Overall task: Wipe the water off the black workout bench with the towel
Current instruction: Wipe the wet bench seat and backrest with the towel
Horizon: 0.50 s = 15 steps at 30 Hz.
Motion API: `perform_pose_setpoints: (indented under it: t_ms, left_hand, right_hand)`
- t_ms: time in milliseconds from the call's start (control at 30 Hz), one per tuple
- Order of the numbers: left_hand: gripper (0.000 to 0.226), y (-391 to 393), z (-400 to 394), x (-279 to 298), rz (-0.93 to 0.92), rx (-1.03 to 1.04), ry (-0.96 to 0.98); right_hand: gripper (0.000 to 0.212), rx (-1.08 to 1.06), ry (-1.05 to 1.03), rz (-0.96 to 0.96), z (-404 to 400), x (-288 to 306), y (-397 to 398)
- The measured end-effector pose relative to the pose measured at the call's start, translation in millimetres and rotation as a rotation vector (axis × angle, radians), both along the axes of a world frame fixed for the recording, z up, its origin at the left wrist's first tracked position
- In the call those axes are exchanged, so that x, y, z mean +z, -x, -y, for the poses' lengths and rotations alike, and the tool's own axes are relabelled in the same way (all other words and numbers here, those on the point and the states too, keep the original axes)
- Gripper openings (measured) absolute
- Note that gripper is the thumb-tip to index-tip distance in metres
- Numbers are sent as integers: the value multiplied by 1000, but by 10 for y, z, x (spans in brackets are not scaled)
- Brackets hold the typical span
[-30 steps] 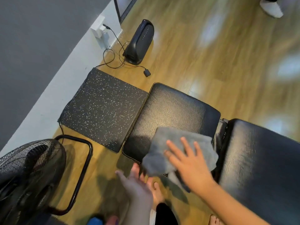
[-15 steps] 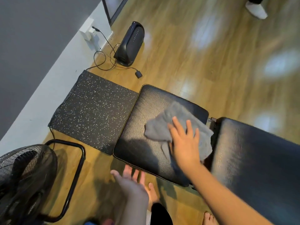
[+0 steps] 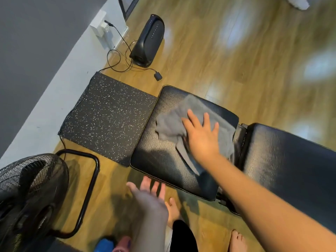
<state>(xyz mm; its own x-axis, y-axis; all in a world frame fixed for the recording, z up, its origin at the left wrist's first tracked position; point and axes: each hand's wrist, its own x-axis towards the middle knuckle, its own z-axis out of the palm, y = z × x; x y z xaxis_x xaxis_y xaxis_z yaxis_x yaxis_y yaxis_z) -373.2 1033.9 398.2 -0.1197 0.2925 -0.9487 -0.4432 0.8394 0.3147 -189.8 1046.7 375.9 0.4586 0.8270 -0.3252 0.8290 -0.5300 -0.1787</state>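
Note:
The black workout bench runs from the middle to the right edge, its square seat pad nearest the mat and a longer back pad beyond a gap. A crumpled grey towel lies on the seat pad. My right hand presses flat on the towel, fingers spread and pointing away from me. My left hand hovers in front of the seat pad's near edge, fingers apart and holding nothing. No water drops can be made out on the pad.
A speckled black rubber mat lies left of the bench. A black floor fan with a tube stand sits at lower left. A black speaker and loose cables lie near the wall. My bare feet are on the wood floor.
My right hand has slid the towel from the near edge of the seat pad up and across toward its far side. My left hand stays low and open.

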Motion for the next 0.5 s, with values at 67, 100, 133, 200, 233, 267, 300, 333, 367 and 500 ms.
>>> perform_pose_setpoints:
  t_ms: [67,100,133,200,233,267,300,333,367,500]
  left_hand:
    - [80,0,10,-2,12,-6,4]
    - [81,10,13,-8,27,2,1]
    - [83,29,18,-30,44,17,-5]
    - [84,63,18,-44,67,33,8]
    - [85,68,7,-30,68,34,22]
    - [85,60,-9,-3,70,35,30]
    - [86,41,-27,36,74,36,30]
    - [86,28,-39,55,73,39,23]
    - [84,13,-45,68,83,50,14]
    - [85,49,-40,39,141,103,33]
  right_hand:
    - [43,-29,4,-28,-514,46,-139]
    - [43,-31,15,-38,-712,81,-148]
    - [44,-28,28,-38,-839,90,-105]
    - [46,10,44,-25,-880,94,76]
    - [47,58,42,-23,-786,80,209]
    - [49,128,23,-20,-621,74,367]
    - [51,212,1,-16,-403,81,537]
    - [51,306,-4,-8,-150,85,695]
    - [46,399,7,0,110,88,824]
    - [47,526,65,42,1062,-23,825]
